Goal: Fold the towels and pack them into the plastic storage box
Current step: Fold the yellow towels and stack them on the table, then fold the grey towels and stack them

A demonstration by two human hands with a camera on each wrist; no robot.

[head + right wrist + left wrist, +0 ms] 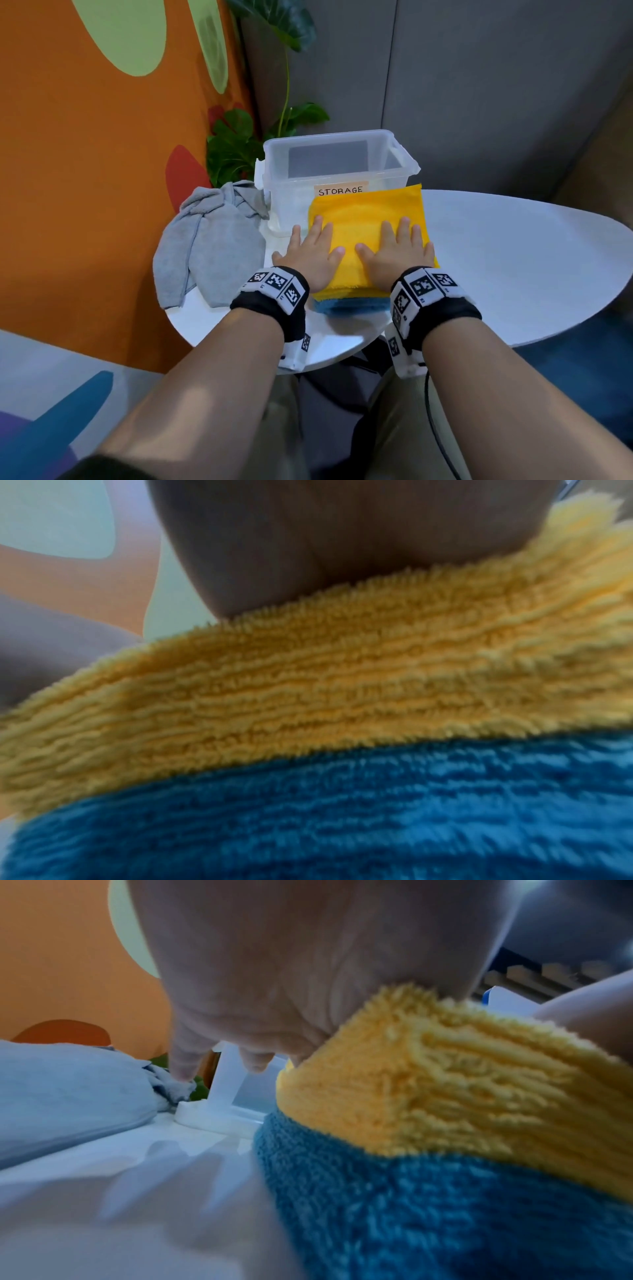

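A folded yellow towel (366, 219) lies on top of a folded blue towel (349, 306) near the front of the white table (513, 257). My left hand (310, 250) lies flat on the yellow towel's left edge, fingers straight and spread, partly over the table. My right hand (397, 253) presses flat on the towel's right half. In the wrist views the yellow towel (462, 1083) (308, 674) sits above the blue towel (445, 1218) (342, 818). A clear plastic storage box (337, 171), labelled STORAGE, stands open just behind the stack. A crumpled grey towel (212, 243) lies to the left.
An orange wall with green and red shapes rises at the left. A leafy green plant (239, 144) stands behind the box and the grey towel. Grey partition panels close off the back. The table's right half (531, 240) is bare white surface.
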